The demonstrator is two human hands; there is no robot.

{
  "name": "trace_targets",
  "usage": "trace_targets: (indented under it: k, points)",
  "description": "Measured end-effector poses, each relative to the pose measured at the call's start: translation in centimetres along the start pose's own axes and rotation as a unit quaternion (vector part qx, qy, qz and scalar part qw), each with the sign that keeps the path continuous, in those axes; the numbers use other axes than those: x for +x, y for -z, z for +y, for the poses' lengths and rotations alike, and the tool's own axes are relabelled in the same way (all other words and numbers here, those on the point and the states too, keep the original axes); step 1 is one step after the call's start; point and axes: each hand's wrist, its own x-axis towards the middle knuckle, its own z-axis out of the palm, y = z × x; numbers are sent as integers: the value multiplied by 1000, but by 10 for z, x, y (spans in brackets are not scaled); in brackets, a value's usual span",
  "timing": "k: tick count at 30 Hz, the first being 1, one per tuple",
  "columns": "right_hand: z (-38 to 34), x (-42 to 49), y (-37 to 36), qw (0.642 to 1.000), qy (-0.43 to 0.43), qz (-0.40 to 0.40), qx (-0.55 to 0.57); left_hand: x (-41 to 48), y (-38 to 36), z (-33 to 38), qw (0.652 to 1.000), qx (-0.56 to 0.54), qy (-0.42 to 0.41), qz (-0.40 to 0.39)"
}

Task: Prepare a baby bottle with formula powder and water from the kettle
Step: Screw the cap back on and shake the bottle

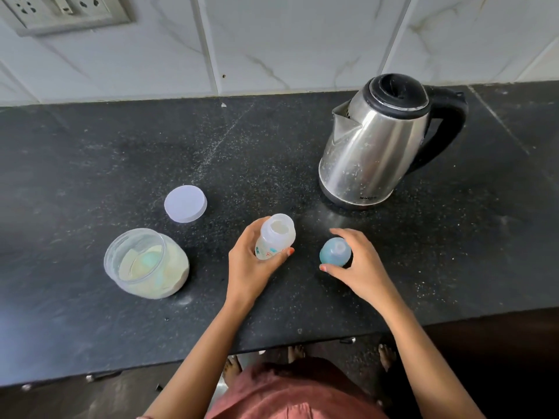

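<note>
**Two hands occupied, bottle uncapped**

Left hand [251,267] grips the baby bottle [276,237] at frame centre, upright with its mouth open. Right hand [360,264] curls round the blue teat cap [335,251] just right of it. The open formula jar [145,263] sits lower left, nearer the left hand. The kettle [375,149] stands upper right.

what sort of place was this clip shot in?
Most likely a home kitchen: a dark stone countertop set against a marble-look tiled wall, a steel electric kettle standing on it, and a socket panel on the wall.
</note>
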Motion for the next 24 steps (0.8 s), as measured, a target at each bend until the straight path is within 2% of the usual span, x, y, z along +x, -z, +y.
trace_targets:
  k: [8,13,18,24]
  points:
    - [-8,-2,-15,998,-25,36,-38,-9,11,-10,1000,4,4,-16]
    - [-43,-3,4,996,-30,77,29,-11,14,-14,1000,-4,6,-26]
    - [-91,-8,20,991,52,59,106,-12,16,-16,999,-14,2,-31]
    - [-115,-6,6,990,108,5,91,-14,20,-15,999,-29,-5,-35]
